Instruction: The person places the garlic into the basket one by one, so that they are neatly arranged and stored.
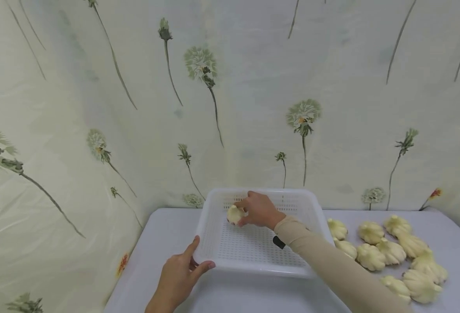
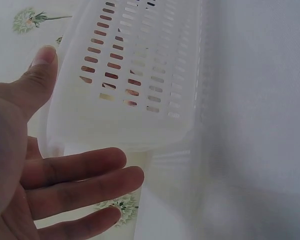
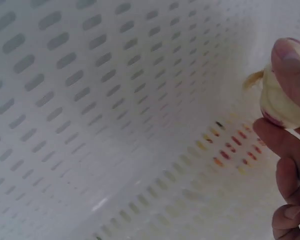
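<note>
My right hand (image 1: 262, 210) reaches over the white perforated plastic basket (image 1: 263, 270) and pinches a garlic bulb (image 1: 235, 215) inside its left part. In the right wrist view, thumb and forefinger hold the garlic bulb (image 3: 282, 100), its short stem pointing left. My left hand (image 1: 178, 274) touches the basket's front left corner, thumb along the front and forefinger along the left side. The left wrist view shows that hand's (image 2: 55, 185) other fingers straight beside the basket wall (image 2: 122, 122); the forefinger is mostly hidden there.
Several garlic bulbs (image 1: 390, 252) lie on the white-covered table (image 1: 167, 228), to the right of the basket. Behind the table hangs a curtain (image 1: 249, 108) printed with dandelions. A small black object (image 1: 279, 242) shows by the right sleeve.
</note>
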The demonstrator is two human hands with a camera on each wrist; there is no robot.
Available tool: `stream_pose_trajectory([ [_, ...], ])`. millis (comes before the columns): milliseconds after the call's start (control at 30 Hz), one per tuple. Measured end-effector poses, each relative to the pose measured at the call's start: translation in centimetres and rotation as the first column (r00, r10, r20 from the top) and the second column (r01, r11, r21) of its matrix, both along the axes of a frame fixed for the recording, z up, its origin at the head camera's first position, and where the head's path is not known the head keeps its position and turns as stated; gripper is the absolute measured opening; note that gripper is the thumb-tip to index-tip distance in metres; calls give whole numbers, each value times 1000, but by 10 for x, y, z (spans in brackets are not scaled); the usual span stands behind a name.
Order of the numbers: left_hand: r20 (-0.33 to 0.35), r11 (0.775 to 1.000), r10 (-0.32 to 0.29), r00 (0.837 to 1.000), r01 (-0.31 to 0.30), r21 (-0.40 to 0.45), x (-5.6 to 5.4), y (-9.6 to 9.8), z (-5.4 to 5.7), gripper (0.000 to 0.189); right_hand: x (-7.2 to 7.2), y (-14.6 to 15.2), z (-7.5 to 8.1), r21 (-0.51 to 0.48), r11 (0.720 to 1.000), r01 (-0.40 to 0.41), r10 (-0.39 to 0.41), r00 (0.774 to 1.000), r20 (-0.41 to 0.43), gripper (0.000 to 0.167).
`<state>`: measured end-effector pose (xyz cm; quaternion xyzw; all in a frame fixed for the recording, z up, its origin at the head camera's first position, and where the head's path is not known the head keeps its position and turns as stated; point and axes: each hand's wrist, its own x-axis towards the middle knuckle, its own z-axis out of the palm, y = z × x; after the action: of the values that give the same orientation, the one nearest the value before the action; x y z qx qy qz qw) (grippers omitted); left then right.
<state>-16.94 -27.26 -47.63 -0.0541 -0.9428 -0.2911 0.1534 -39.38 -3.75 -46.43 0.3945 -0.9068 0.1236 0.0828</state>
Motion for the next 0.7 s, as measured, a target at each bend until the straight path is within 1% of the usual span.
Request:
stream_pose_trajectory([
  [100,-2,1000,2,1000,-2,4,2,1,1,82,-4,-3,-5,6,1000,17,-17,1000,-7,63],
  [200,-9,1000,1,1000,-1,-3,3,1,1,82,-6,-5,-8,14,1000,24,-24,1000,6,64],
  [333,-33,1000,-8,999,8,-8,1,1,-2,79,-8,-8,-12,30,999,20,-21,999,33,61],
  [467,-38,1000,-22,999,23,8,-1,0,-4,79,-11,-13,-18,48,999,17,-20,998,61,62],
  [600,-39,1000,-31,999,31,3,-1,0,-4,80,-13,-20,-24,63,998,30,-33,998,49,64],
  [700,-37,1000,-10,999,9,-20,-1,-1,-1,80,-13,-25,-26,70,997,38,-40,999,28,63],
])
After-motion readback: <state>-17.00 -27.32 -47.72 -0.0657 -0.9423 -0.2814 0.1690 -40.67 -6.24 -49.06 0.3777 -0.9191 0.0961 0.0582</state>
